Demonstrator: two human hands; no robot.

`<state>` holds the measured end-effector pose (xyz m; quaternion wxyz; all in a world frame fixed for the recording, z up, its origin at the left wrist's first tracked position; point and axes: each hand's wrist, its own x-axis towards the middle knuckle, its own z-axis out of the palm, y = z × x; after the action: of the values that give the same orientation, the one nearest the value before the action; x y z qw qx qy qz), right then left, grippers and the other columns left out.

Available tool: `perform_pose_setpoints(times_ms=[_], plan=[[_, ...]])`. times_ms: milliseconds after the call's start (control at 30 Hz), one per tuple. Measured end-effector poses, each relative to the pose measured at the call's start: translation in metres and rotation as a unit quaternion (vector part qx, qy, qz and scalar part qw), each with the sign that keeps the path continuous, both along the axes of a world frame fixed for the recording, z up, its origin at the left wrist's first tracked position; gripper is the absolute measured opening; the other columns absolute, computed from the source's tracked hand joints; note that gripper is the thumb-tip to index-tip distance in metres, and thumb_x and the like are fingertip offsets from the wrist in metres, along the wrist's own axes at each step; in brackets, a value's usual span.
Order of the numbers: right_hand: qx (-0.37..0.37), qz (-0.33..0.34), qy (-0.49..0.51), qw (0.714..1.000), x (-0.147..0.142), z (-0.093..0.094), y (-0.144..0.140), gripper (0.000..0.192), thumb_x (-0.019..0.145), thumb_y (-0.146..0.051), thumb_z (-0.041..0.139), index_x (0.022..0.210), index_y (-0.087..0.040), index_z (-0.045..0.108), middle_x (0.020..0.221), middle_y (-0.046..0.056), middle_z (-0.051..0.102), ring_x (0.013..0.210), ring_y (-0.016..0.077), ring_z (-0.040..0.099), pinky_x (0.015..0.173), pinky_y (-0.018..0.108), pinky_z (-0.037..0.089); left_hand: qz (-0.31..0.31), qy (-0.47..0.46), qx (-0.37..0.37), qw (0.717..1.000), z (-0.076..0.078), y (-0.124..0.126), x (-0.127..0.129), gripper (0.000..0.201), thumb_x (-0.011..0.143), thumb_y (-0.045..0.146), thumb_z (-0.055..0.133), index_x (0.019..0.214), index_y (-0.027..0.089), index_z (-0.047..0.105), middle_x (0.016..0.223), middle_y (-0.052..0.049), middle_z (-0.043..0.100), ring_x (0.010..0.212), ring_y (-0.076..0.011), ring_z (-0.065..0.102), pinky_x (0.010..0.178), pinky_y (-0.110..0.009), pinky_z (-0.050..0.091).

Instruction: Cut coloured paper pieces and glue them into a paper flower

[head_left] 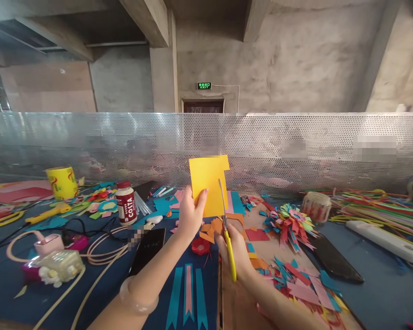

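Observation:
My left hand (192,208) grips a yellow sheet of paper (208,185) by its lower left part, thumb in front, and holds it upright above the table. The sheet's right side has a cut along it, with a small tab sticking out at the top right corner. In my right hand (237,250) is a pair of scissors (230,252) with yellow handles, blades pointing up at the sheet's right edge. Below lie blue ribbon-like paper strips (174,293), one topped with a pink strip (188,288), and a red paper flower (200,246).
Paper scraps (296,279) and a colourful paper rosette (291,222) lie at right, beside a dark phone (335,259), a glass jar (315,207) and a power strip (387,240). At left are a COSTA bottle (125,204), cables (103,250), a glue gun (50,212) and a tape roll (62,182).

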<state>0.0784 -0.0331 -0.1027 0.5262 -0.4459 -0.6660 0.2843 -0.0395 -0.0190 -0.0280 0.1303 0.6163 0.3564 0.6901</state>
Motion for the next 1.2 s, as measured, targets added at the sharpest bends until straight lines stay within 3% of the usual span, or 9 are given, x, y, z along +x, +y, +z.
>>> perform_pose_setpoints(times_ms=[233,500,900,1200], plan=[[0.02,-0.001,0.018,1.0,0.001,0.008,0.0,0.017,0.073,-0.034,0.045,0.064,-0.02,0.041,0.059,-0.002,0.046,0.055,0.013,0.043,0.05,0.022,0.035,-0.044,0.013,-0.024,0.999,-0.005,0.002,0.003,0.018,0.084,0.034,0.049,0.094,0.019,0.046,0.102,-0.009,0.061,0.093,-0.0207,0.061,0.071,-0.029,0.05],[-0.016,-0.026,0.029,0.999,0.0,-0.003,0.008,0.02,0.075,-0.034,0.042,0.061,-0.02,0.039,0.052,-0.004,0.041,0.049,0.0111,0.038,0.047,0.021,0.031,-0.036,0.013,-0.026,0.999,-0.006,0.0,0.005,0.018,0.084,0.035,0.048,0.092,0.019,0.046,0.099,-0.009,0.061,0.09,-0.0201,0.061,0.068,-0.028,0.051],[0.022,-0.015,0.005,1.0,0.002,0.007,0.0,0.015,0.075,-0.031,0.044,0.072,-0.018,0.05,0.059,-0.001,0.051,0.054,0.014,0.046,0.05,0.022,0.035,-0.027,0.014,-0.023,0.999,-0.006,0.003,0.003,0.018,0.084,0.035,0.048,0.09,0.019,0.046,0.093,-0.007,0.062,0.085,-0.0192,0.062,0.068,-0.028,0.05],[0.007,-0.024,0.016,1.0,0.0,0.008,-0.003,0.017,0.075,-0.034,0.044,0.067,-0.019,0.047,0.06,-0.001,0.053,0.057,0.015,0.049,0.052,0.023,0.037,-0.046,0.018,-0.032,0.998,-0.005,0.0,0.003,0.018,0.084,0.035,0.048,0.092,0.02,0.046,0.1,-0.009,0.062,0.091,-0.0214,0.061,0.07,-0.03,0.051]])
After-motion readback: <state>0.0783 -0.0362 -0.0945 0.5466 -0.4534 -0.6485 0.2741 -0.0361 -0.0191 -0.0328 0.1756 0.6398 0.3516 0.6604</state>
